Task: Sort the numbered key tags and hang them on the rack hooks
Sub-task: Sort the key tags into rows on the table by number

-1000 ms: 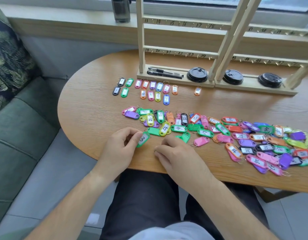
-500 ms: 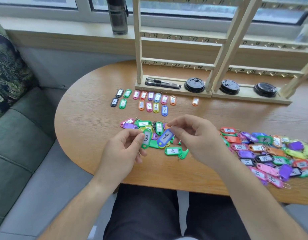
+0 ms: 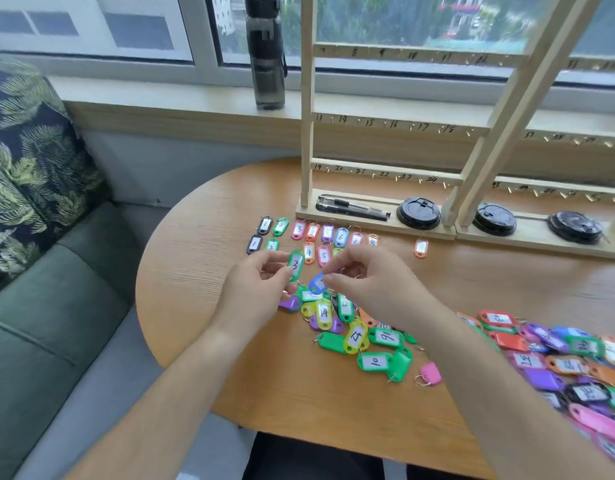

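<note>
Head view: left hand [image 3: 254, 289] fingers clamp green tag 3 [image 3: 295, 265], right hand [image 3: 368, 282] fingers clamp a blue tag [image 3: 317, 284] — both held over the sorted rows [image 3: 313, 235] on the desk [image 3: 195, 289]; a slip could scatter them.

From the loose tag pile [image 3: 354, 334], bare table [image 3: 188, 282] lies open at nine o'clock and along the near edge at six. At twelve, sorted tag rows [image 3: 328, 233], then the rack base [image 3: 394, 225] with pens [image 3: 351, 207] and black lids [image 3: 418, 213], bar the way. At three a dense tag heap [image 3: 558, 362] crowds the top; around the lone orange tag [image 3: 421, 248] at one it is bare.
</note>
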